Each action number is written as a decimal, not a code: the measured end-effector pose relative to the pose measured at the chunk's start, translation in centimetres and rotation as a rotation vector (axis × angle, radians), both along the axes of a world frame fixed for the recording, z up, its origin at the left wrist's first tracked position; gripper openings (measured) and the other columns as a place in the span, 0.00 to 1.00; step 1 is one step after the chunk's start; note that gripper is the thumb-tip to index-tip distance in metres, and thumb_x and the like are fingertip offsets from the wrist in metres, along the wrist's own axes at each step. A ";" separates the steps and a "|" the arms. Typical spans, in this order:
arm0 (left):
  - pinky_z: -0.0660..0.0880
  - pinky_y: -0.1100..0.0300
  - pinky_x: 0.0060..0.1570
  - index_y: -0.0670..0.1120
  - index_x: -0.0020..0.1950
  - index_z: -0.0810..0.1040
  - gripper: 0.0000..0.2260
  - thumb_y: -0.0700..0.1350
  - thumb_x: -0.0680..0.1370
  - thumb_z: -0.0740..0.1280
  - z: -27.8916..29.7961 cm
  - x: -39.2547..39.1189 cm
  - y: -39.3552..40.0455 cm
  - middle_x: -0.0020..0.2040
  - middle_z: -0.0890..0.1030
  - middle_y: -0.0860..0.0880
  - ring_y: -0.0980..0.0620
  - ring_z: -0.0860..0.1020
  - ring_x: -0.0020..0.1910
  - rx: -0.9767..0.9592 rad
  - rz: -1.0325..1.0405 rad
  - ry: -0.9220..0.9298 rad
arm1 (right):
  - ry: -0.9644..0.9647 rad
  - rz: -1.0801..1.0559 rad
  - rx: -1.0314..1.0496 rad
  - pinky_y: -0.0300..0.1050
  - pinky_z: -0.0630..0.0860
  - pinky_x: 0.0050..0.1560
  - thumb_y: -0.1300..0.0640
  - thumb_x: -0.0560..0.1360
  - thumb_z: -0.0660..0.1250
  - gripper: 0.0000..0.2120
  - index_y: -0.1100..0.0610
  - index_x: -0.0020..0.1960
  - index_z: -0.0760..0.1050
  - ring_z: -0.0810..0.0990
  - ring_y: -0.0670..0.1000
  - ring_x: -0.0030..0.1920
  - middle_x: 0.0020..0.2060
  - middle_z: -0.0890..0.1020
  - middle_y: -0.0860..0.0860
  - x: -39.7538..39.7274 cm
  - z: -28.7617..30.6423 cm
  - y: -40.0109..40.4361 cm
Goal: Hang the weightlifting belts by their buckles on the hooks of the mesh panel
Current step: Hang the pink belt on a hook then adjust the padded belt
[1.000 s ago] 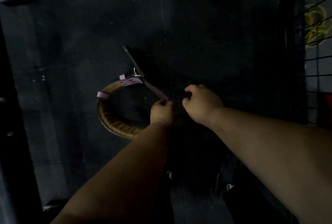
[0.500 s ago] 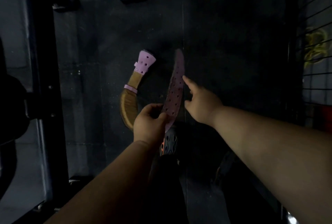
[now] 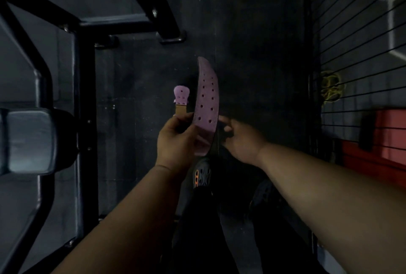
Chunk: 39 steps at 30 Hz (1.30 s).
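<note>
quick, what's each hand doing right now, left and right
Left hand: closed, gripping the pink and tan leather weightlifting belt.
Right hand: open, fingertips at the belt's right edge, not gripping it.

Bare forearms, no sleeves; dark trousers (image 3: 197, 225); dark orange-accented shoe (image 3: 202, 175).

The dark, speckled rubber floor (image 3: 252, 58) carries the feet of a black steel gym frame (image 3: 83, 102) at the left and a dark shoe with orange accents (image 3: 202, 175) near the middle.
</note>
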<state>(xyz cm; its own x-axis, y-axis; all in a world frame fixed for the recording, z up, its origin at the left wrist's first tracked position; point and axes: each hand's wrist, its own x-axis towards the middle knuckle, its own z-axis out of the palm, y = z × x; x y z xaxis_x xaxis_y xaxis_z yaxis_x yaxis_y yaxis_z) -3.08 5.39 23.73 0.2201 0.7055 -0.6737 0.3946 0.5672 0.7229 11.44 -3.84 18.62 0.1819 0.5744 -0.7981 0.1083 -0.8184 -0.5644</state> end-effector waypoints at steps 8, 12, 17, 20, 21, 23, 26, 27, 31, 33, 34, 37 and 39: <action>0.81 0.56 0.35 0.43 0.52 0.85 0.09 0.32 0.79 0.68 12.4 2.7 2.5 0.44 0.87 0.41 0.47 0.84 0.38 0.021 0.081 -0.182 | 0.072 -0.074 0.199 0.45 0.78 0.65 0.70 0.77 0.71 0.17 0.56 0.63 0.78 0.83 0.43 0.53 0.49 0.86 0.45 -0.6 11.7 0.0; 0.79 0.60 0.31 0.40 0.55 0.85 0.10 0.31 0.80 0.65 18.5 3.7 2.8 0.38 0.87 0.45 0.51 0.83 0.32 -0.004 0.118 -0.247 | -0.032 -0.002 0.207 0.44 0.73 0.68 0.63 0.79 0.71 0.17 0.59 0.67 0.79 0.80 0.50 0.61 0.60 0.83 0.54 -0.4 18.2 -0.2; 0.82 0.59 0.34 0.37 0.61 0.82 0.12 0.31 0.81 0.63 25.7 4.7 1.4 0.44 0.87 0.43 0.51 0.85 0.37 -0.087 0.075 -0.375 | -0.121 0.104 0.191 0.44 0.70 0.66 0.55 0.83 0.67 0.19 0.62 0.70 0.75 0.78 0.55 0.66 0.63 0.81 0.57 -0.3 25.3 -1.0; 0.83 0.57 0.41 0.38 0.64 0.82 0.12 0.33 0.82 0.64 28.3 4.5 1.3 0.51 0.87 0.41 0.48 0.86 0.44 -0.120 -0.012 -0.430 | -0.150 0.052 0.202 0.40 0.69 0.64 0.54 0.84 0.65 0.17 0.62 0.69 0.76 0.77 0.56 0.67 0.64 0.81 0.57 0.0 29.4 -1.7; 0.84 0.54 0.47 0.38 0.66 0.81 0.13 0.35 0.83 0.65 28.8 4.2 1.2 0.54 0.87 0.40 0.45 0.86 0.49 -0.128 -0.066 -0.450 | -0.183 0.058 0.201 0.44 0.72 0.63 0.50 0.83 0.66 0.18 0.61 0.66 0.78 0.80 0.57 0.63 0.61 0.83 0.57 0.1 31.0 -2.1; 0.78 0.48 0.62 0.40 0.67 0.81 0.14 0.39 0.82 0.67 29.3 3.1 1.1 0.60 0.84 0.37 0.39 0.81 0.56 -0.120 -0.238 -0.449 | -0.223 0.024 0.241 0.52 0.78 0.62 0.47 0.81 0.69 0.15 0.56 0.61 0.82 0.83 0.54 0.56 0.54 0.86 0.54 0.9 33.9 -2.7; 0.74 0.49 0.66 0.40 0.67 0.81 0.14 0.38 0.81 0.67 30.0 1.3 -0.2 0.61 0.84 0.40 0.40 0.82 0.60 -0.050 -0.501 -0.379 | -0.253 -0.114 0.357 0.58 0.80 0.60 0.48 0.81 0.69 0.11 0.54 0.55 0.84 0.84 0.52 0.52 0.48 0.87 0.51 2.0 38.1 -3.7; 0.76 0.53 0.65 0.39 0.65 0.81 0.12 0.35 0.82 0.66 30.3 0.8 -0.9 0.59 0.86 0.42 0.44 0.83 0.60 -0.010 -0.560 -0.352 | -0.273 -0.169 0.380 0.58 0.79 0.61 0.46 0.80 0.70 0.13 0.54 0.56 0.84 0.84 0.52 0.53 0.50 0.87 0.50 2.3 39.4 -4.0; 0.78 0.55 0.58 0.36 0.61 0.81 0.10 0.29 0.80 0.68 31.8 0.6 -1.8 0.53 0.87 0.38 0.48 0.83 0.52 0.152 -0.676 -0.291 | -0.308 -0.283 0.439 0.55 0.79 0.64 0.46 0.80 0.70 0.15 0.54 0.60 0.82 0.84 0.51 0.55 0.54 0.86 0.49 3.3 44.6 -5.5; 0.77 0.48 0.59 0.34 0.59 0.81 0.09 0.28 0.80 0.68 33.5 1.7 -1.9 0.54 0.84 0.31 0.43 0.81 0.52 0.202 -0.696 -0.305 | -0.331 -0.332 0.468 0.47 0.80 0.61 0.47 0.81 0.70 0.15 0.54 0.62 0.82 0.84 0.50 0.56 0.55 0.86 0.48 3.5 46.7 -6.3; 0.78 0.48 0.58 0.34 0.58 0.81 0.08 0.27 0.80 0.67 34.5 2.4 -2.0 0.52 0.84 0.33 0.44 0.80 0.51 0.226 -0.682 -0.310 | -0.334 -0.376 0.486 0.41 0.79 0.56 0.48 0.81 0.70 0.15 0.55 0.63 0.81 0.84 0.49 0.56 0.55 0.86 0.47 3.5 47.6 -6.8; 0.80 0.58 0.51 0.40 0.54 0.81 0.10 0.27 0.80 0.67 37.3 4.7 -2.6 0.46 0.85 0.47 0.54 0.84 0.44 0.284 -0.634 -0.358 | -0.375 -0.492 0.529 0.38 0.78 0.50 0.48 0.80 0.70 0.15 0.53 0.64 0.78 0.83 0.47 0.55 0.54 0.84 0.46 3.2 49.7 -8.3; 0.80 0.66 0.45 0.45 0.55 0.82 0.12 0.29 0.80 0.69 39.6 6.2 -3.2 0.46 0.86 0.52 0.57 0.84 0.43 0.312 -0.661 -0.397 | -0.401 -0.548 0.540 0.47 0.80 0.56 0.46 0.79 0.72 0.14 0.48 0.61 0.76 0.83 0.48 0.55 0.54 0.84 0.46 3.1 50.3 -9.5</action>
